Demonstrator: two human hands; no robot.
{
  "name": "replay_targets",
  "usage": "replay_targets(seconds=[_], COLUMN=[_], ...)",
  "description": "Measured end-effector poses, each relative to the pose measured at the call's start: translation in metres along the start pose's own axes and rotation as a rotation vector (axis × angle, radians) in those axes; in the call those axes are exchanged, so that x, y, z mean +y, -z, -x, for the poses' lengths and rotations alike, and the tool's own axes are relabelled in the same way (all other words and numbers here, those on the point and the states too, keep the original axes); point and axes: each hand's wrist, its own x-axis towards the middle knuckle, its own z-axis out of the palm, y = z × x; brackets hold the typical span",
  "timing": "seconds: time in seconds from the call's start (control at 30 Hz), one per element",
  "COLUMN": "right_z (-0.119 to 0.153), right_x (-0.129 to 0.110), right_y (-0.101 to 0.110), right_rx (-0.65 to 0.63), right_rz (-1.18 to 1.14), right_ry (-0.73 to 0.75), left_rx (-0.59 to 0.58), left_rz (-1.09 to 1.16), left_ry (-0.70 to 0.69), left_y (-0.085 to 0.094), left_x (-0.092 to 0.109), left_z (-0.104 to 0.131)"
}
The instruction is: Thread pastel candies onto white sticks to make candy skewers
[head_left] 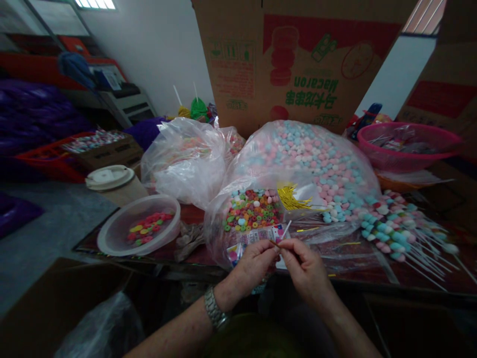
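Note:
Both hands meet above the table's front edge, fingers pinched close together. Between them runs a thin gold twist tie. My left hand, with a metal watch on its wrist, is closed on one end. My right hand pinches the tie from the other side. A white stick rises just behind the fingertips. Below the left hand, a bit of something pale blue shows, mostly hidden. Beyond the hands lie printed plastic wrappers, colourful ring-shaped sweets and a bundle of gold twist ties.
A big clear bag of pastel candies fills the table's middle. Skewered candies lie at the right, below a pink basket. To the left stand a plastic bowl, a lidded cup and another bag. A carton stands behind.

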Motion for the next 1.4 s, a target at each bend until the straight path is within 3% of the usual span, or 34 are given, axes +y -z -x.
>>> replay_targets(seconds=[0.2, 0.3, 0.43, 0.5, 0.57, 0.63, 0.8, 0.9, 1.0, 1.07, 1.17, 1.23, 1.3, 1.37, 1.4], right_z=[-0.002, -0.001, 0.007, 0.012, 0.016, 0.015, 0.004, 0.001, 0.002, 0.001, -0.004, -0.006, -0.005, 0.0, 0.002], right_x=[0.017, 0.019, 0.023, 0.025, 0.025, 0.02, -0.004, -0.006, 0.001, 0.005, 0.002, -0.004, -0.009, -0.011, -0.011], right_y=[-0.009, -0.009, -0.017, -0.023, -0.024, -0.017, 0.016, 0.019, 0.006, -0.003, -0.007, -0.008, -0.013, -0.021, -0.025], right_rx=[-0.115, -0.095, 0.043, 0.172, 0.206, 0.073, -0.302, -0.419, -0.259, -0.046, 0.203, 0.317, 0.298, 0.111, 0.007], right_rz=[-0.205, -0.159, -0.015, -0.075, -0.214, -0.307, -0.177, -0.24, -0.159, 0.066, 0.387, 0.521, 0.606, 0.586, 0.525], right_ry=[-0.118, -0.154, -0.061, -0.074, -0.156, -0.192, 0.044, 0.048, 0.066, 0.198, 0.44, 0.546, 0.654, 0.695, 0.638], left_rx=[-0.107, -0.142, -0.084, -0.045, -0.059, -0.097, -0.367, -0.472, -0.311, -0.127, 0.24, 0.395, 0.267, -0.039, -0.126], left_rz=[-0.168, -0.214, -0.097, -0.009, 0.071, 0.18, 0.499, 0.567, 0.525, 0.406, 0.149, 0.091, 0.206, 0.392, 0.465], left_ry=[-0.066, -0.085, -0.097, -0.086, -0.04, 0.05, 0.349, 0.377, 0.272, 0.132, -0.169, -0.226, -0.076, 0.077, 0.03], left_y=[0.006, 0.007, 0.007, 0.006, 0.007, 0.008, 0.014, 0.017, 0.016, 0.014, 0.008, 0.008, 0.015, 0.031, 0.041], left_x=[0.01, 0.01, 0.003, 0.001, 0.0, 0.0, -0.004, -0.002, 0.006, 0.009, 0.012, 0.017, 0.031, 0.049, 0.057], left_z=[0.009, 0.01, 0.007, 0.006, 0.007, 0.008, 0.009, 0.01, 0.012, 0.013, 0.018, 0.022, 0.029, 0.038, 0.044])
